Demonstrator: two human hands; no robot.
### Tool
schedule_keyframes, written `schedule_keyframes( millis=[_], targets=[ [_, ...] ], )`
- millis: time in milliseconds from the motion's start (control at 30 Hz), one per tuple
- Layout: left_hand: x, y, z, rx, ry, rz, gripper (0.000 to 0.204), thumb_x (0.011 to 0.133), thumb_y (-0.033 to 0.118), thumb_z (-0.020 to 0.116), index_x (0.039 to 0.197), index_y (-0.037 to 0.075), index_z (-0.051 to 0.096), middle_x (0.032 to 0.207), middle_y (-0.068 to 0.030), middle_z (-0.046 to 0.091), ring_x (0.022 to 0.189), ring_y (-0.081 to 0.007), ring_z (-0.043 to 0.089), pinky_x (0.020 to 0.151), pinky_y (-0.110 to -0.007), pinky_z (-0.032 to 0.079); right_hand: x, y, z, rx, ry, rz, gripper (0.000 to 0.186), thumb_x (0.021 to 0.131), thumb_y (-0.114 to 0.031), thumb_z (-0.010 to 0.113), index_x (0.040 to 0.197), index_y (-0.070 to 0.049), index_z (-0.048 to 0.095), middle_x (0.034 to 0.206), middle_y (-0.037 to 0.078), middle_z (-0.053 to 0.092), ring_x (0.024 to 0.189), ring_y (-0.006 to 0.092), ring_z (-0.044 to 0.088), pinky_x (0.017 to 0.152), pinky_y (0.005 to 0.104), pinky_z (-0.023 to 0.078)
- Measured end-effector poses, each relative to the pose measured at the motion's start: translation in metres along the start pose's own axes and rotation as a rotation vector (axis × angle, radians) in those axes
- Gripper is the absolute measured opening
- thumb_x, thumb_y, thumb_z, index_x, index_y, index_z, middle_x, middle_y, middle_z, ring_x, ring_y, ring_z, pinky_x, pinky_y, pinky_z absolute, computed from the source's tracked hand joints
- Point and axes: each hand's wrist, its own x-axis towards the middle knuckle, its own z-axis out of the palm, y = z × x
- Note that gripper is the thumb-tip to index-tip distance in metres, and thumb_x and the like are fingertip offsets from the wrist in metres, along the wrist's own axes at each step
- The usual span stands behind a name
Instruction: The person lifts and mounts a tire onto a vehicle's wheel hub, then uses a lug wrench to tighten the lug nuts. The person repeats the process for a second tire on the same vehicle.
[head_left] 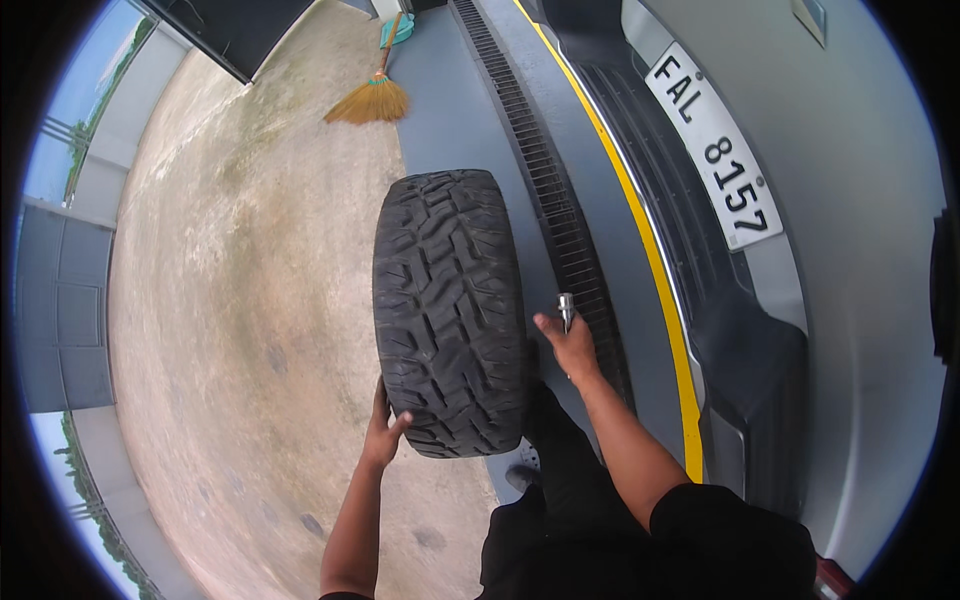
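- While a black tyre (449,310) is standing upright in front of the person, its chunky tread is facing the camera, and its lower part is coming close to the person's legs.
- The left hand (384,436) is spreading around the tyre's near left edge, its thumb lying toward the tread and its fingers reaching along the sidewall, where they are partly hiding from view.
- The right hand (574,350) is curling around a shiny metal tool (566,308), whose round end is sticking up past the fingers; the thumb is pointing out toward the tyre's right side, and whether it is touching the rubber one cannot tell.
- Beneath the tyre, pale concrete (250,250) is meeting a blue-grey painted floor (440,135); the tyre is covering part of that border.
- To the right, a slotted drain grate (540,150) is running along the painted floor, and a yellow line (662,290) is curving beside it.
- Farther right, a silver-grey vehicle (865,200) is filling the side of the view, its white plate (715,145) sitting above a black bumper (650,160).
- Beyond the tyre, a straw broom (372,100) is lying near a green dustpan (402,30).
- Below, a dark shoe (523,476) is showing beside the person's black trousers (570,450).
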Motion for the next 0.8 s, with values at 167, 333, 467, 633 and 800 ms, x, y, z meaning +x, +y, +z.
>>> schedule_keyframes(
  millis=[167, 333, 467, 633, 800],
  targets=[
    [0.151, 0.052, -0.073, 0.220, 0.275, -0.061, 0.106, 0.086, 0.049, 0.073, 0.158, -0.003, 0.014, 0.157, -0.0246, 0.031, 0.145, -0.0333, 0.033, 0.118, -0.039, 0.028, 0.026, -0.008, 0.071, -0.103, -0.308, 0.026, 0.088, 0.075, -0.063, 0.080, 0.132, -0.001, 0.056, 0.116, 0.020, 0.069, 0.114, 0.0379, 0.065, 0.097, 0.0429, 0.049],
    [0.406, 0.199, -0.138, 0.459, 0.210, -0.054, 0.108, 0.089, 0.063, 0.064, 0.156, -0.005, 0.016, 0.154, -0.0283, 0.036, 0.143, -0.0364, 0.038, 0.117, -0.039, 0.030, 0.109, -0.056, 0.130, -0.085, -0.205, -0.057, 0.090, 0.075, -0.063, 0.080, 0.135, -0.001, 0.054, 0.119, 0.021, 0.067, 0.118, 0.0382, 0.063, 0.100, 0.0434, 0.048],
    [0.586, 0.270, -0.155, 0.419, 0.124, 0.052, 0.110, 0.090, 0.065, 0.061, 0.157, -0.006, 0.011, 0.157, -0.0302, 0.030, 0.145, -0.0373, 0.035, 0.118, -0.038, 0.029, 0.252, -0.152, 0.137, -0.023, -0.055, -0.165, 0.087, 0.078, -0.062, 0.079, 0.133, 0.001, 0.055, 0.116, 0.020, 0.067, 0.113, 0.0335, 0.064, 0.098, 0.0415, 0.048],
    [0.639, 0.279, -0.115, 0.150, -0.100, 0.347, 0.123, 0.083, 0.048, 0.078, 0.158, -0.004, -0.005, 0.165, -0.0276, 0.008, 0.153, -0.0360, 0.016, 0.123, -0.039, 0.016, 0.368, -0.226, 0.122, -0.159, -0.060, 0.029, 0.079, 0.081, -0.054, 0.080, 0.130, 0.003, 0.056, 0.115, 0.021, 0.067, 0.113, 0.0314, 0.063, 0.098, 0.0401, 0.046],
    [0.637, 0.278, -0.123, 0.414, -0.138, 0.239, 0.140, 0.074, 0.040, 0.088, 0.156, 0.000, -0.019, 0.164, -0.0276, 0.006, 0.154, -0.0339, 0.012, 0.123, -0.041, 0.016, 0.411, -0.230, 0.156, -0.113, -0.186, 0.101, 0.084, 0.078, -0.050, 0.084, 0.136, 0.004, 0.053, 0.127, 0.020, 0.065, 0.122, 0.0318, 0.060, 0.106, 0.0395, 0.043]
  ],
)
